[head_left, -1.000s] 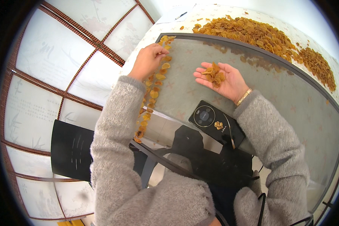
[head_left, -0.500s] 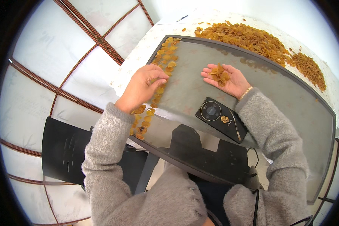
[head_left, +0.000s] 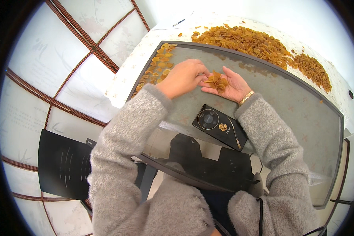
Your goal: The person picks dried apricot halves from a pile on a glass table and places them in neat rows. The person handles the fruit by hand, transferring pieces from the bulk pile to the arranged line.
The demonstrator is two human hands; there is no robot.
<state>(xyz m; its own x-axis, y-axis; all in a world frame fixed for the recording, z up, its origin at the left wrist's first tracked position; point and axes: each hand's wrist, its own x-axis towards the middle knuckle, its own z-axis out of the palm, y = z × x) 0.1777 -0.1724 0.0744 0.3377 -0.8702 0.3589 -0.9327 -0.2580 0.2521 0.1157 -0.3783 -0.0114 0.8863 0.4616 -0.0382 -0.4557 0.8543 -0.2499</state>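
My right hand [head_left: 234, 85] lies palm up over the grey-surfaced panel, cupping a small heap of thin, curled amber-brown dried flakes [head_left: 217, 82]. My left hand [head_left: 185, 78] reaches across to that heap, its fingers drawn together at the heap's left edge. Whether a flake is pinched there is hidden. Along the left side of the dark-framed panel [head_left: 275, 104], rows of single yellow-amber flakes [head_left: 157, 65] lie side by side; my left forearm and sleeve cover their near part.
A black phone [head_left: 212, 131] with a round camera ring lies on the panel near my right wrist. Beyond the far edge, a large heap of flakes [head_left: 247, 41] and a smaller heap [head_left: 312, 70] sit on the patterned tablecloth [head_left: 133, 65]. A pen [head_left: 179, 23] lies farther back. A black chair [head_left: 63, 163] stands left.
My left hand has moved right, from the rows of flakes to the heap in my right palm. The right hand stays palm up with its flakes. The whole view has shifted slightly.
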